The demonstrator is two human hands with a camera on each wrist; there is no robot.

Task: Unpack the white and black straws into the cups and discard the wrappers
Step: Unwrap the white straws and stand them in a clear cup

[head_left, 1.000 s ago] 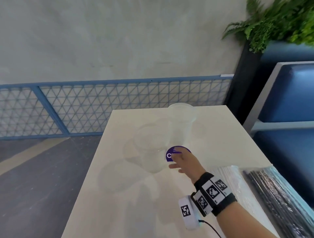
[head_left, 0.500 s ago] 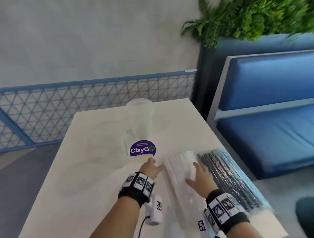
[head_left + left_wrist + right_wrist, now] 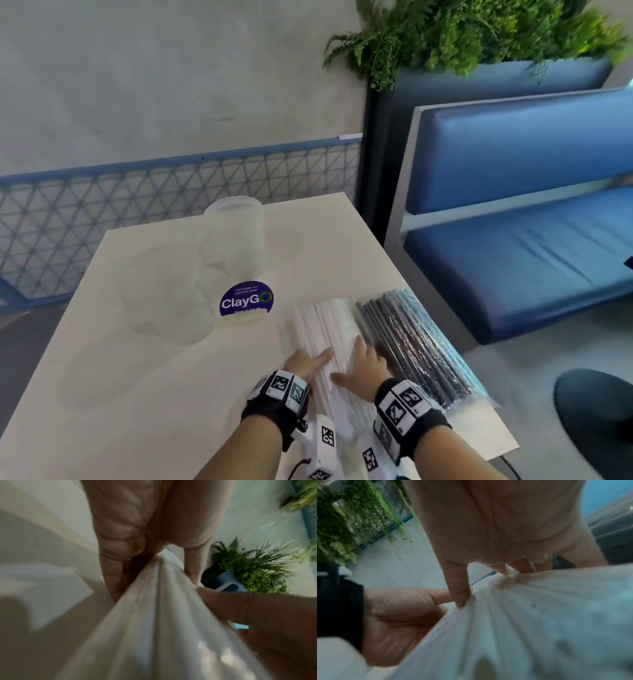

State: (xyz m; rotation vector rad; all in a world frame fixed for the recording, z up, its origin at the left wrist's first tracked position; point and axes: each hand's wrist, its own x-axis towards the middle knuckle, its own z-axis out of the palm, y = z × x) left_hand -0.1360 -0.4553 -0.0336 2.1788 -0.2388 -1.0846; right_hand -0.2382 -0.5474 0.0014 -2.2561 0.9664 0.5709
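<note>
A clear-wrapped pack of white straws [image 3: 323, 325] lies on the table [image 3: 137, 394], and a pack of black straws [image 3: 411, 346] lies right beside it. My left hand [image 3: 306, 363] grips the white pack's near left edge; in the left wrist view its fingers [image 3: 111, 568] curl down along the pack [image 3: 163, 628]. The right hand [image 3: 363, 359] rests on top of the same pack, fingertips [image 3: 462, 588] pressing into the wrapper [image 3: 539, 615]. One clear cup [image 3: 236, 236] stands upright at the back. A second clear cup [image 3: 168, 298] shows blurred in front of it.
A round purple ClayGo sticker [image 3: 246, 303] is on the table between the cups and the straws. A blue bench [image 3: 513, 222] runs along the right, with a planter [image 3: 479, 31] behind it. Blue mesh railing [image 3: 137, 192] lies beyond the table's far edge.
The view has swung right and down. My left hand has left the sticker and cup area and come back to the white straw pack. The right hand has come into view and slid nearer along the pack.
</note>
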